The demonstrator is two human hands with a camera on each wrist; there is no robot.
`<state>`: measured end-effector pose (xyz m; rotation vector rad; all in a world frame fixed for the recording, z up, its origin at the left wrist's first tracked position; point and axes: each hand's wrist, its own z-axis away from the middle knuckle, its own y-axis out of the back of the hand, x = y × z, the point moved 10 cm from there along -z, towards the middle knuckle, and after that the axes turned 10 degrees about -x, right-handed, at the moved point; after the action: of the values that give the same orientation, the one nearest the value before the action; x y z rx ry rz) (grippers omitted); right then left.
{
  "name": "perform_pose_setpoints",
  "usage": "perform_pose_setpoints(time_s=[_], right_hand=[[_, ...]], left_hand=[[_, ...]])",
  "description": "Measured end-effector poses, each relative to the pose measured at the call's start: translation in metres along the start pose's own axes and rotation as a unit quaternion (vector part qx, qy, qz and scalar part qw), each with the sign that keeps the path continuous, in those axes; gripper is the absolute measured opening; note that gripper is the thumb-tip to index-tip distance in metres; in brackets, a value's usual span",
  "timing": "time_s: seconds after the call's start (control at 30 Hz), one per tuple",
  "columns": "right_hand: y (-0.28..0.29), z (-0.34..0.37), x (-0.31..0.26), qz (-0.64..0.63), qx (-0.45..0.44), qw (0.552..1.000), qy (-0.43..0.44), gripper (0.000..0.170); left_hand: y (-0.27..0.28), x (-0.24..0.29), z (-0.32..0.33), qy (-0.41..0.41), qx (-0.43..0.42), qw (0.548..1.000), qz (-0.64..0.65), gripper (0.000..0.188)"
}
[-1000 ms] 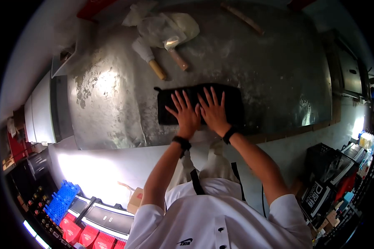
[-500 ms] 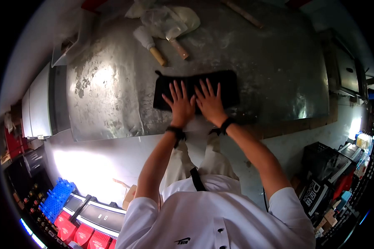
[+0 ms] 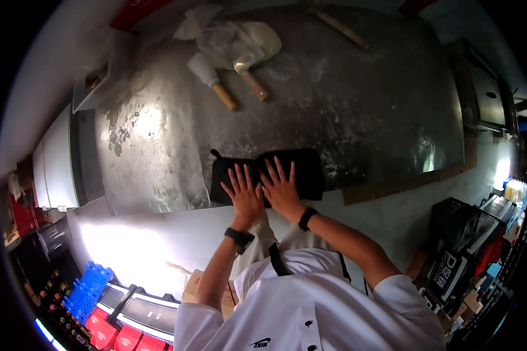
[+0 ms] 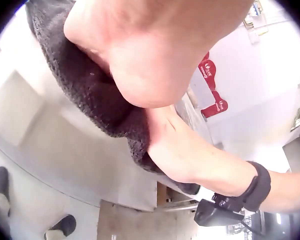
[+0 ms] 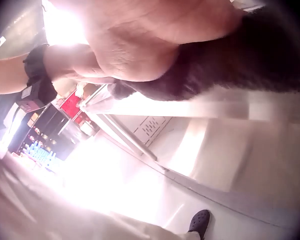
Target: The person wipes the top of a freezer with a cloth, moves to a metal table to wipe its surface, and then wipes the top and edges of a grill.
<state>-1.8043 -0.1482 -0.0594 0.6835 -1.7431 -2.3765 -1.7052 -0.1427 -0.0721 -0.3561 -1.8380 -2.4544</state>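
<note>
A folded black cloth [image 3: 307,174], with the fuzzy pile of a towel in the left wrist view, lies along the near edge of a worn metal table [image 3: 158,146]. My left hand [image 3: 246,198] rests flat on its left half, fingers spread and pointing away from me. Beside it my right hand [image 3: 283,190] presses on the middle of the cloth, also with straight, spread fingers. The two thumbs are close together. In the left wrist view the cloth [image 4: 85,92] hangs in a fold under the palm.
Farther back on the table lie a brush [image 3: 223,95] with a yellowish handle, a brown-handled tool [image 3: 255,88] and a plastic bag [image 3: 225,47]. A wooden stick [image 3: 339,28] lies at the far side. Red boxes [image 3: 102,330] and a blue crate [image 3: 88,289] stand at lower left.
Both hands and the cloth first slid a little away from me, then came back toward my body and slightly left, to the table's near edge. The hands stay flat on the cloth.
</note>
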Motion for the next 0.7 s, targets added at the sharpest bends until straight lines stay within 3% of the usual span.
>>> perform_pose_setpoints(time_s=[0.23,0.33,0.57,0.7], right_hand=[[0.038,-0.115,0.002,-0.007,0.087,0.994,0.064,0.05],[0.046,-0.133,0.002,0.025,0.123,0.991,0.057,0.049],[0.042,-0.105,0.008,0.005,0.119,0.992,0.039,0.051],[0.027,-0.029,0.021,0.018,0.035,0.996,0.079,0.054]], left_hand=[[0.021,-0.059,-0.093,0.059,0.104,0.993,0.017,0.072],[0.023,-0.069,-0.111,0.105,0.101,0.989,0.025,0.071],[0.024,-0.057,-0.095,0.089,0.087,0.992,0.028,0.071],[-0.006,-0.002,-0.03,0.036,0.057,0.997,-0.032,0.073]])
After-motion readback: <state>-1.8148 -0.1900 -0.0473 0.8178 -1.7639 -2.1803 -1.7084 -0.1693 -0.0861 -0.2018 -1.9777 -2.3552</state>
